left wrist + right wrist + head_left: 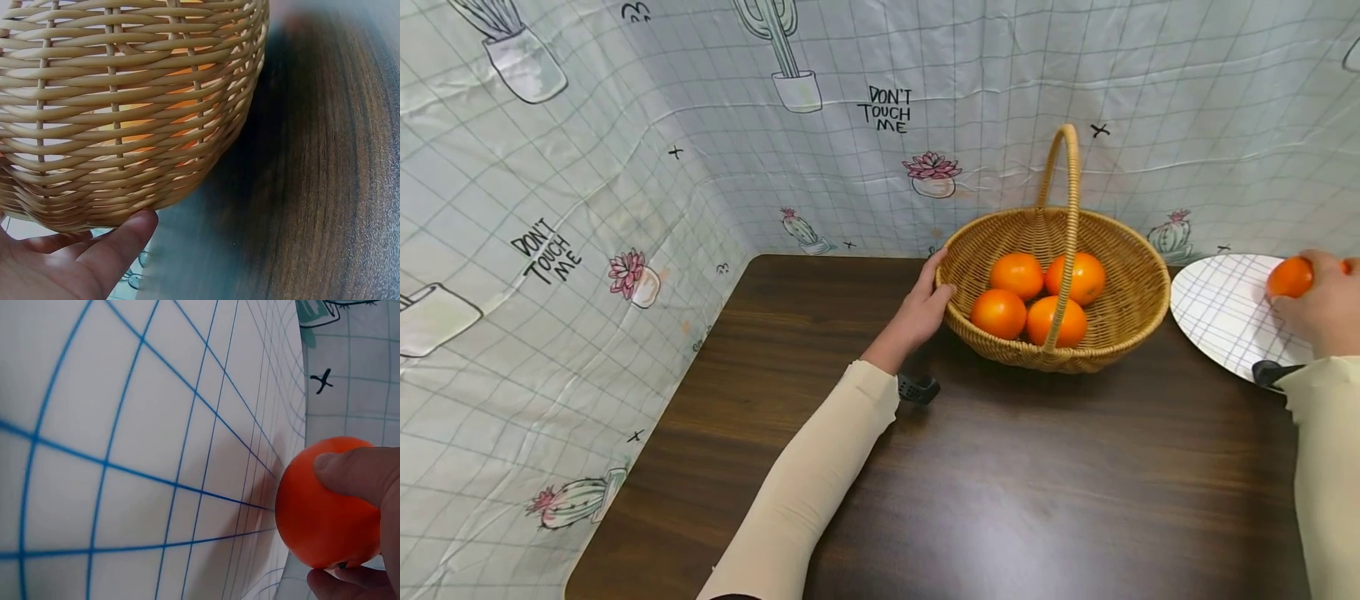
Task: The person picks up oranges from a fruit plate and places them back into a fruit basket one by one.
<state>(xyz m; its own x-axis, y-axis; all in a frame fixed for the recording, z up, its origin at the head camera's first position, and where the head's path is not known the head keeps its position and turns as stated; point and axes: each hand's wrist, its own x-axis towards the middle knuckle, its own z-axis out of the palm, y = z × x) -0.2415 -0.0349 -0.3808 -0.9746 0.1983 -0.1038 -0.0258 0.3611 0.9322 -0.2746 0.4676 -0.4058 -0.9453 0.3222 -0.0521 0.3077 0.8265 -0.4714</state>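
Note:
My left hand (pixel 917 312) grips the left side of a wicker basket (pixel 1131 287) with a tall arched handle. In the left wrist view, the thumb (pixel 128 240) lies against the woven wall, fingers partly hidden beyond it. Several oranges (pixel 1017 276) sit together inside the basket, left of its middle. At the far right, my right hand (pixel 1330 312) holds an orange (pixel 331 503) over a white plate (pixel 1213 321) with blue grid lines. The right wrist view has the thumb on one side and fingertips below, close to the plate's surface.
The dark wood table (pixel 1037 475) runs back to a hanging cloth (pixel 850 167) printed with cacti, which also covers the left side. An orange patch (pixel 1347 267) shows just right of my right hand. Black wrist devices (pixel 919 389) stick out beside both sleeves.

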